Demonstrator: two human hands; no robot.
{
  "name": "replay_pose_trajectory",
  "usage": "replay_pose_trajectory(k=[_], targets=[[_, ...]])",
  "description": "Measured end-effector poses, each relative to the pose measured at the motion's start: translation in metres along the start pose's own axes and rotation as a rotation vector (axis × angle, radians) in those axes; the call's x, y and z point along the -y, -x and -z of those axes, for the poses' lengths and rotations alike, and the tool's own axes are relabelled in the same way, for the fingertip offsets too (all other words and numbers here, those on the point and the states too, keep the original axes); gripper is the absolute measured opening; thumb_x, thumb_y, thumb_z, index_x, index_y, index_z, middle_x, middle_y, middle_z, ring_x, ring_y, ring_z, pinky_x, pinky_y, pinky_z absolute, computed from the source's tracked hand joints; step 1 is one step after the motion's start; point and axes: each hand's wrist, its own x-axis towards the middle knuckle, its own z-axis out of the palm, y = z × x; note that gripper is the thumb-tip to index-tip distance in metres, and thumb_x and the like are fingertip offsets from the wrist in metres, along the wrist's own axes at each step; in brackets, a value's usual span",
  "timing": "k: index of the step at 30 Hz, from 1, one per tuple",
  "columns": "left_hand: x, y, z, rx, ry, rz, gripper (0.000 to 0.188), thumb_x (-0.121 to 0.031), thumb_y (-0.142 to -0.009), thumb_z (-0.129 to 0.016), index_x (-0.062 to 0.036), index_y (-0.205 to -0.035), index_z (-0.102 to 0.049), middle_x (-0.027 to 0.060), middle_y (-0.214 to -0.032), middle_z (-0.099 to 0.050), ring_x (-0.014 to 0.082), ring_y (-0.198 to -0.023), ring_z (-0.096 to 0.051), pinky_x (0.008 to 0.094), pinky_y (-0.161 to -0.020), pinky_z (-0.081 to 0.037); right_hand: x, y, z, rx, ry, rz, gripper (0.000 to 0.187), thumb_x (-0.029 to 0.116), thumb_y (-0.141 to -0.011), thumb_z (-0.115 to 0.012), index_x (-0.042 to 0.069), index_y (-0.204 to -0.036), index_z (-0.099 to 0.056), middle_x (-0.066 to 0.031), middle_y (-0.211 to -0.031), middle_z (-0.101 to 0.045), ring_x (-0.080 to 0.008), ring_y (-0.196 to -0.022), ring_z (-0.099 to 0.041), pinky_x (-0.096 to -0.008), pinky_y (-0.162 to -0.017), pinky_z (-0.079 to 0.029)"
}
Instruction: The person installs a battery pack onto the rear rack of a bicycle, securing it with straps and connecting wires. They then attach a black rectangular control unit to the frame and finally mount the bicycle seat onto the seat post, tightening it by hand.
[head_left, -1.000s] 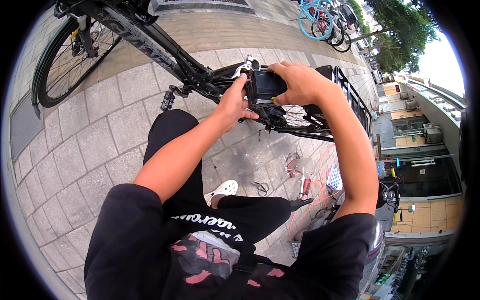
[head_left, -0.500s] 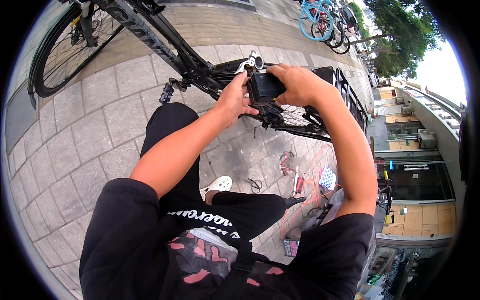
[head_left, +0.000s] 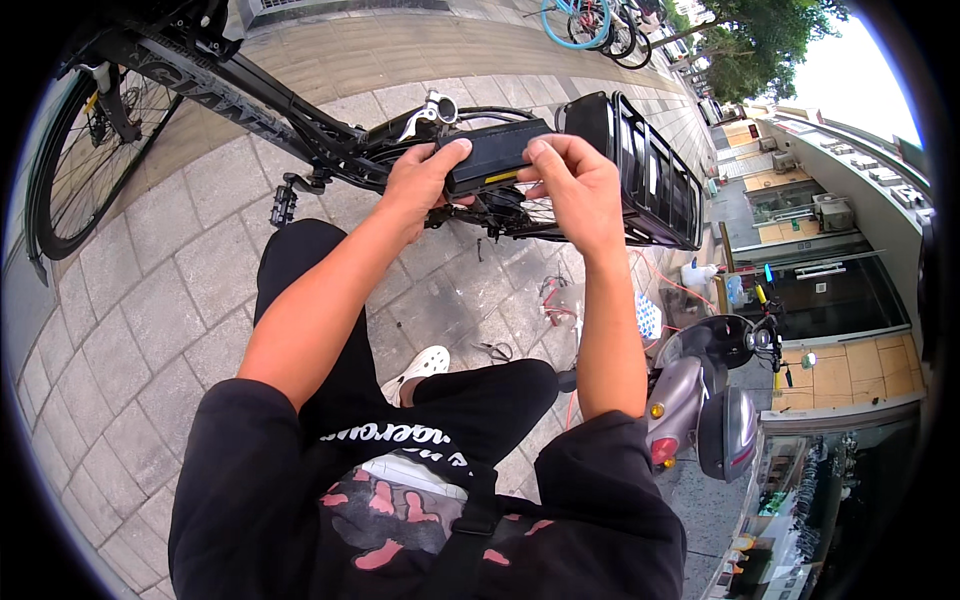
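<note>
A long black rectangular box (head_left: 497,152) with a yellow strip along its lower edge is above the rear part of a black bicycle (head_left: 255,105). My left hand (head_left: 418,190) grips the box's left end, the thumb on top and the other fingers partly hidden beneath. At its right end, my right hand (head_left: 580,188) is closed with thumb and fingers bent against the box. A silver quick-release seat clamp (head_left: 432,113) sits just behind my left hand. The rear rack (head_left: 650,175) is to the right of my right hand.
Scissors (head_left: 494,351) lie on the paving (head_left: 150,330) near my white clog (head_left: 420,372). A grey scooter (head_left: 680,400) stands to the right, close to orange cable and a blue-dotted packet (head_left: 648,316). A pedal (head_left: 284,206) juts out by my knee. Parked bicycles are at the far right.
My hands have tilted the black box so its long side and yellow strip now show. The right hand has drawn back from over its top to its right end. The view has shifted right.
</note>
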Motion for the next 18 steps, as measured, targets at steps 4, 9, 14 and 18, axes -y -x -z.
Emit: replay_pose_trajectory(k=[4, 9, 14, 18], targets=[[-0.003, -0.001, 0.001, 0.016, -0.037, 0.003, 0.051, -0.038, -0.1, -0.076, 0.0044, -0.126, -0.066, 0.0127, -0.11, -0.074, 0.02, -0.088, -0.077, 0.0347, -0.073, -0.068, -0.085, 0.038, -0.036, -0.019, -0.148, -0.469, 0.058, 0.052, -0.103, -0.076, -0.006, -0.106, -0.074, -0.015, -0.095, -0.075, -0.0213, -0.073, -0.075, -0.0319, -0.056, -0.061], [-0.002, -0.005, 0.01, 0.01, -0.117, 0.009, 0.045, -0.039, -0.103, -0.069, -0.0035, -0.129, -0.065, 0.0121, -0.114, -0.074, 0.0239, -0.094, -0.078, 0.0387, -0.089, -0.065, -0.104, 0.004, -0.054, -0.045, -0.726, -0.484, 0.097, 0.076, -0.099, -0.064, -0.009, -0.143, -0.056, -0.0279, -0.131, -0.067, -0.039, -0.118, -0.071, -0.053, -0.096, -0.063], [-0.007, 0.001, 0.005, 0.072, -0.154, 0.0, 0.052, -0.038, -0.105, -0.062, -0.0089, -0.148, -0.055, 0.0133, -0.125, -0.072, 0.0265, -0.097, -0.078, 0.0414, -0.091, -0.063, -0.079, -0.009, -0.052, -0.152, -0.754, -0.473, 0.093, 0.071, -0.096, -0.072, -0.011, -0.139, -0.058, -0.0322, -0.123, -0.071, -0.0436, -0.111, -0.076, -0.0535, -0.099, -0.062], [-0.01, 0.006, 0.003, 0.053, -0.196, 0.002, 0.061, -0.04, -0.104, -0.067, -0.0086, -0.154, -0.052, 0.0114, -0.124, -0.071, 0.0242, -0.102, -0.076, 0.0383, -0.087, -0.062, -0.076, 0.0, -0.048, -0.112, -0.669, -0.492, 0.096, 0.074, -0.095, -0.072, -0.011, -0.137, -0.06, -0.0319, -0.123, -0.071, -0.0437, -0.114, -0.074, -0.0526, -0.1, -0.061]])
